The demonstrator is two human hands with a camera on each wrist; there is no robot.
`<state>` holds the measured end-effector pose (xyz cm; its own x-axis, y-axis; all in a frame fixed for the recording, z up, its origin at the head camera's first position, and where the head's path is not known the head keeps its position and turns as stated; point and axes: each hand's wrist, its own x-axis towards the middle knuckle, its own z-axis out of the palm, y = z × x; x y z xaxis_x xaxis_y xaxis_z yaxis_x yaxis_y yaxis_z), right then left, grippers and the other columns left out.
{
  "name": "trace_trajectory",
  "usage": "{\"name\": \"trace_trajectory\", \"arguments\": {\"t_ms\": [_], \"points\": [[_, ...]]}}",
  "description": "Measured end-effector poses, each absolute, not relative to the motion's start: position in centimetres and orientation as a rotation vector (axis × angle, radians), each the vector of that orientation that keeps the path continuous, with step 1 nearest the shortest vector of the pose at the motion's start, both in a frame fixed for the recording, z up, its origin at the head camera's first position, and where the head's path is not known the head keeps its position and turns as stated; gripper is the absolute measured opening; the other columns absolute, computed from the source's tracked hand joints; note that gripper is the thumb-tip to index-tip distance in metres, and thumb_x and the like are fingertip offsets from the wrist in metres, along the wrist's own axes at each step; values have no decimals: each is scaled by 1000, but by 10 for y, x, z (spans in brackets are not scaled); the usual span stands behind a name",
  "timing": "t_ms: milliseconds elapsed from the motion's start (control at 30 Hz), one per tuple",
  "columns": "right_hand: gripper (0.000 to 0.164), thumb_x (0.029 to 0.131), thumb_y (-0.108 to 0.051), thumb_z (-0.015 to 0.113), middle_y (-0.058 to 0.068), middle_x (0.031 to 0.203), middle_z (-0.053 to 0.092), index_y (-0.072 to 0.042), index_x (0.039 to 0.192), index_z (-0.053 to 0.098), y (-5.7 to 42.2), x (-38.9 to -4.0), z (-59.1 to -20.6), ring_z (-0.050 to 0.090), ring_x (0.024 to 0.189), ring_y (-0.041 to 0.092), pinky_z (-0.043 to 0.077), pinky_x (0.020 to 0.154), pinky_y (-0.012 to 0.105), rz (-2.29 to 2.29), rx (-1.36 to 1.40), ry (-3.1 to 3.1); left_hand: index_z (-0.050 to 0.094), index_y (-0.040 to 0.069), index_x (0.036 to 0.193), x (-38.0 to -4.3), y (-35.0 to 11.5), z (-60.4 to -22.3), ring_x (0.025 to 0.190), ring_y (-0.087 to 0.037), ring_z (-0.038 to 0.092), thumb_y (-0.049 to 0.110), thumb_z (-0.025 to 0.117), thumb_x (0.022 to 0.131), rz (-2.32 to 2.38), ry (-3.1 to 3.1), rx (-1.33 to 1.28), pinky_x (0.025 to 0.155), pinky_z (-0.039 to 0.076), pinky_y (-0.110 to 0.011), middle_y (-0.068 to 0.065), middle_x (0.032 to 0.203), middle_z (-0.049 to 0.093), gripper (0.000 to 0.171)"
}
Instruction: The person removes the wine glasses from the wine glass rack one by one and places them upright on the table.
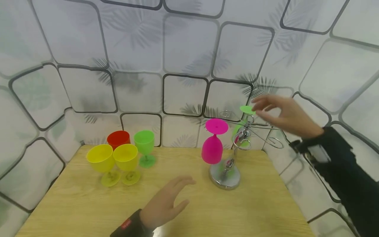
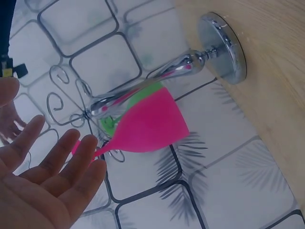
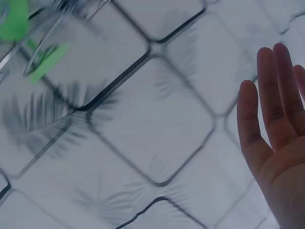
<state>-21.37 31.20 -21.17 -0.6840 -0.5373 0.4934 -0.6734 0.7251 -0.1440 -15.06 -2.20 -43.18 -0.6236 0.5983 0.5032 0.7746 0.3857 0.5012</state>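
Observation:
A chrome goblet rack (image 1: 225, 177) with curled wire arms stands on the table. From it a pink goblet (image 1: 212, 149) hangs upside down on the near left side, and a green goblet (image 1: 247, 109) hangs behind the post, partly hidden. Beside the green goblet's foot, my right hand (image 1: 285, 115) is raised, holding nothing, fingers loosely bent. My left hand (image 1: 167, 204) hovers over the front of the table with extended fingers and nothing in it. In the left wrist view, its fingers (image 2: 78, 167) overlap the pink goblet's stem; contact cannot be told.
Upright on the table's left side stand two yellow goblets (image 1: 100, 158), a red goblet (image 1: 118, 139) and a green goblet (image 1: 144, 141), close together. Patterned fabric (image 1: 186, 95) rises behind the wooden table (image 1: 177, 171).

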Motion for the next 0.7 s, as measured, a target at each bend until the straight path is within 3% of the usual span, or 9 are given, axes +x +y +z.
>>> {"name": "trace_trajectory", "arguments": {"t_ms": [100, 200, 433, 700], "points": [[31, 91, -15, 60, 16, 105, 67, -5, 120, 57, 337, -264, -195, 63, 94, 20, 53, 82, 33, 327, 708, -2742, 48, 19, 131, -148, -23, -437, 125, -18, 49, 12, 63, 85, -1096, -2411, -1224, 101, 47, -42, 2, 136, 49, 49], [39, 91, -25, 58, 26, 110, 62, 0, 121, 54, 357, -310, -203, 60, 98, 38, 51, 83, 51, 195, 591, -2965, 49, 19, 130, -144, -23, -445, 123, -18, 51, 11, 64, 85, -1095, -2414, -1229, 98, 49, -42, 2, 135, 49, 48], [66, 85, -48, 60, 30, 122, 55, 5, 125, 50, 367, -368, -244, 56, 104, 45, 49, 85, 53, -176, 467, -3208, 50, 20, 128, -141, -23, -460, 120, -21, 52, 12, 63, 87, -1109, -2477, -1223, 95, 51, -40, -1, 134, 51, 44], [71, 88, -39, 57, 38, 131, 43, 14, 131, 39, 349, -376, -249, 43, 119, 53, 40, 97, 59, -150, 336, -3301, 50, 19, 128, -146, -29, -464, 119, -19, 52, 15, 61, 90, -1123, -2481, -1205, 96, 50, -37, 2, 132, 51, 40]]}}
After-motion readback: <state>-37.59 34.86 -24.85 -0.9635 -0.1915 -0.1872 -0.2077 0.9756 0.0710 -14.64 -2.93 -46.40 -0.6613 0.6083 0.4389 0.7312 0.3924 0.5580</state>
